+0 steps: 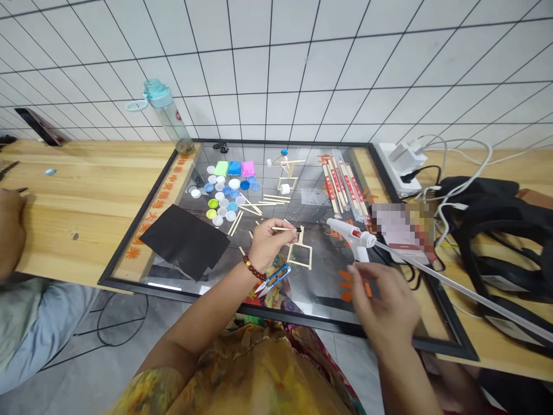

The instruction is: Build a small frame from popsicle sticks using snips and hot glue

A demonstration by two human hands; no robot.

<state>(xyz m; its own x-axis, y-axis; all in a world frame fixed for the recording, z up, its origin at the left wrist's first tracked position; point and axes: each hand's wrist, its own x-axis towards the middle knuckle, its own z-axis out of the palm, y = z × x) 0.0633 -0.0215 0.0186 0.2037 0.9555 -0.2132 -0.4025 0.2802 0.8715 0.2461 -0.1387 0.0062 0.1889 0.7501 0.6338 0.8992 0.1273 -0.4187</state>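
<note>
Stick (283,229), pinched in the left hand (272,242), looks light, stiff and easily snapped, so take it mid-length. At 4 o'clock from that hand lies the frame (300,246), likely fragile at its joints; hold 2 opposite sides. The right hand (386,302) curls loosely, glue gun (351,231) at its 11 o'clock; I cannot tell whether they touch.

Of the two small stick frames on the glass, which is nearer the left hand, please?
The front frame, its square beside the left hand; the rear frame, with a white cap, sits closer to the wall.
</note>
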